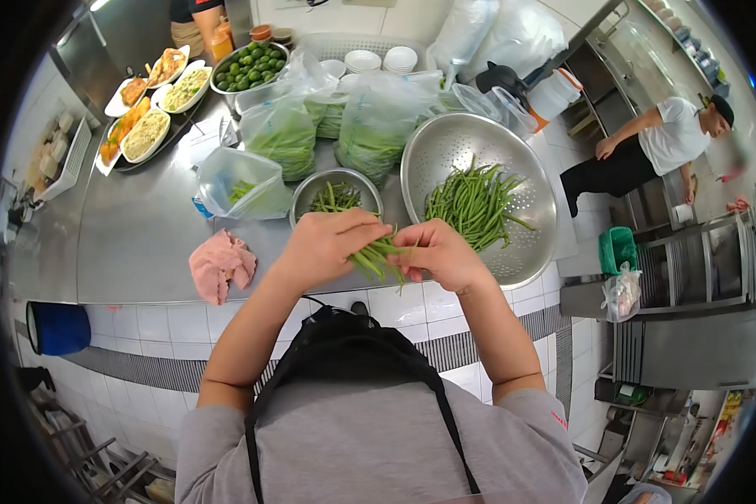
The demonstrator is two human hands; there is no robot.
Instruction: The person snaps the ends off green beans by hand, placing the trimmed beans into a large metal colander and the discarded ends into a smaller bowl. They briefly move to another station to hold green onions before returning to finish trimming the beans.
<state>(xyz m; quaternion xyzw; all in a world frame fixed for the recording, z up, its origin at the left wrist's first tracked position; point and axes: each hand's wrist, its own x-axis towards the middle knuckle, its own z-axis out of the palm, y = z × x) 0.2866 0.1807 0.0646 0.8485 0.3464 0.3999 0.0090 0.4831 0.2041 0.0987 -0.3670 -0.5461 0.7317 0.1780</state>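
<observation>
My left hand [332, 245] is closed around a small bunch of green beans [376, 256] just in front of the counter's edge. The fingers of my right hand [435, 256] pinch at the bean ends on the other side. Behind my left hand stands a small steel bowl [378, 190] with bean pieces inside, partly hidden by the hand. A large steel colander [539, 189], tilted toward me, holds a heap of long green beans [475, 204] to the right. An open plastic bag [265, 181] with some green bits lies left of the bowl.
A pink cloth [223, 265] lies on the steel counter [134, 244]. Bags of green vegetables [374, 134], a bowl of limes [249, 67] and a tray of plated food [147, 144] stand behind. A person in a white shirt [676, 134] is at the right; another stands at the back.
</observation>
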